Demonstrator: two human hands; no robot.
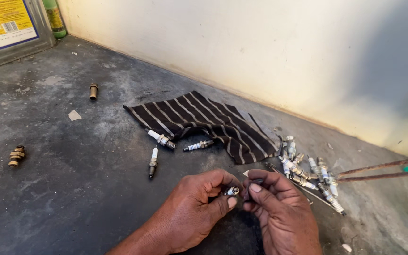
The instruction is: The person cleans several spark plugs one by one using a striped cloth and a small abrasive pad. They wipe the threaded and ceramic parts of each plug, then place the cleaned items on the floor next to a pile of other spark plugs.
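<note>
Both hands are down near the bottom edge, close together over the dark concrete floor [72,198]. The left hand [192,212] and right hand [279,212] are pinched onto the same little spark plug [232,191], fingertips nearly touching, with the plug's white-and-metal end poking out between them. So both are clamped on that one plug, held just above the floor.

Farther off, a black cloth [204,123] with thin white stripes lies crumpled on the floor. Three loose plugs sit at its near-left edge: one [161,140] touching the cloth, one [198,145] right against its fold, and one [153,162] a bit nearer, lying on bare concrete.

Off to the right there's a whole pile of plugs [308,172] heaped together, just right of the cloth's corner. Two rusty rods [383,171] stick in from the right edge, near that pile.

Way out left are two brass fittings, one [16,155] near the left edge and one [93,90] farther back. A metal can [10,28] with a yellow label sits in the far-left corner against the cream wall [260,52], with a green bottle [54,19] next to it.
</note>
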